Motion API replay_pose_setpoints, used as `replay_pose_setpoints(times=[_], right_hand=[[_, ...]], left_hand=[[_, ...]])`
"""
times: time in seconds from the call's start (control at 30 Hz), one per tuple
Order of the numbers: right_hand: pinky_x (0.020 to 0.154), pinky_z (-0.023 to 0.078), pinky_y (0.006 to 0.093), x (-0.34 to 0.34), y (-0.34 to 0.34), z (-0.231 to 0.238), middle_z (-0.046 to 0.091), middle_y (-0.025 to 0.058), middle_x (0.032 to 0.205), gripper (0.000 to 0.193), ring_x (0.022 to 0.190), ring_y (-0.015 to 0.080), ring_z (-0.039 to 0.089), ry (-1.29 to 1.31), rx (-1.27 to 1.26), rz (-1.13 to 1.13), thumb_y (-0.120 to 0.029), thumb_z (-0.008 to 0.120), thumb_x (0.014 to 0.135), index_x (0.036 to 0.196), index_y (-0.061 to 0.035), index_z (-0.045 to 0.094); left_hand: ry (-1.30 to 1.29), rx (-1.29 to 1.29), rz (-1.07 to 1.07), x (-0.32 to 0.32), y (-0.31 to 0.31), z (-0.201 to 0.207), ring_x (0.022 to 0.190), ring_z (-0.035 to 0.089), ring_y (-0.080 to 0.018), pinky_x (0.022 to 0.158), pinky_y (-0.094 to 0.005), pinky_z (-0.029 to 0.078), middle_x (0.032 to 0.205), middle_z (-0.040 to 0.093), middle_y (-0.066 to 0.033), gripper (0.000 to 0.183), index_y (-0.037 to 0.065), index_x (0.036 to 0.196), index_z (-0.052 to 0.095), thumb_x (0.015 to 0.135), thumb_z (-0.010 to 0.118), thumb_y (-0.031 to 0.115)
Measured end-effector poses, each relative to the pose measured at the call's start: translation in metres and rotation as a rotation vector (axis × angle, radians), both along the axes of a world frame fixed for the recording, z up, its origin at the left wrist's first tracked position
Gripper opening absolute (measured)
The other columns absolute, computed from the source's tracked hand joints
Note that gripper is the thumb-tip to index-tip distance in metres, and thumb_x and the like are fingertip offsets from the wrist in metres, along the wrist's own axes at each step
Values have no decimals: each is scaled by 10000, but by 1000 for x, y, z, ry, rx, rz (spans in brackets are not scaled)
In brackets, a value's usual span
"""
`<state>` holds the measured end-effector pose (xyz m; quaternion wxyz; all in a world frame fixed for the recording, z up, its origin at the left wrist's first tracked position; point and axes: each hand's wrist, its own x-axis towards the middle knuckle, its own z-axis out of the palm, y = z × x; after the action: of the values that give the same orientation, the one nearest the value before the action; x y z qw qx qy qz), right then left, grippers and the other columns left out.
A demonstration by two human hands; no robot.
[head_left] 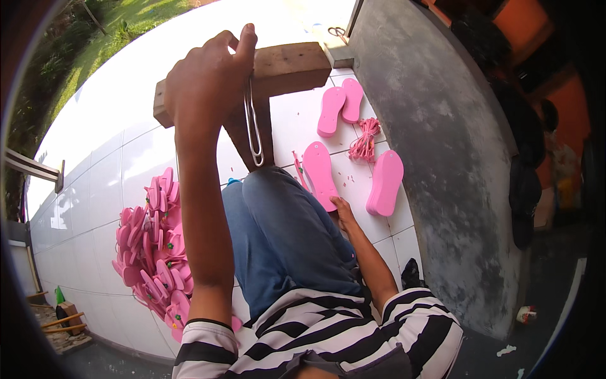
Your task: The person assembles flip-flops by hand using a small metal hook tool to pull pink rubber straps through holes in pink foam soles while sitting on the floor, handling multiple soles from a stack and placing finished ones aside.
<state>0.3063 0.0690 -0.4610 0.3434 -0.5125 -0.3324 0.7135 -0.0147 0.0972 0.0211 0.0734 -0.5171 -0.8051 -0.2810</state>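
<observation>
My left hand (208, 76) is closed over the top of a wooden stand (293, 66) with a thick crossbar and a post; its thumb sticks up, and the other fingers are mostly hidden. Beside that hand a long bent metal wire loop (254, 129) hangs down along the post toward my knees. Low at my right side, my right hand (344, 213) pinches the near end of a pink flip-flop sole (319, 174). A thin pink strip (300, 169) lies along the left edge of that sole.
More pink soles (385, 183) lie in stacks to the right, around a tied bundle of pink straps (365, 142). A heap of strapped pink flip-flops (154, 252) covers tiles on the left. A grey concrete wall (435, 158) bounds the right; scissors (338, 31) lie at the far end.
</observation>
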Motion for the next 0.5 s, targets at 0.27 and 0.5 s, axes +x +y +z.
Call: replay_pose_setpoints(times=[0.27, 0.5], right_hand=[[953, 460, 311, 23, 25, -4, 635, 36, 1113, 433, 1046, 143, 588, -58, 70, -158, -352, 677, 882, 1179, -44, 607], [937, 443, 300, 13, 32, -5, 642, 72, 1161, 521, 1030, 165, 598, -179, -32, -14, -410, 660, 875, 1219, -21, 614]], left_hand=[[6, -12, 27, 2, 0, 4, 799, 699, -356, 762, -452, 535, 841, 723, -161, 554, 95, 964, 723, 976, 373, 524], [5, -23, 7, 7, 0, 5, 806, 698, -355, 759, -451, 535, 867, 726, -154, 562, 93, 966, 721, 979, 366, 527]])
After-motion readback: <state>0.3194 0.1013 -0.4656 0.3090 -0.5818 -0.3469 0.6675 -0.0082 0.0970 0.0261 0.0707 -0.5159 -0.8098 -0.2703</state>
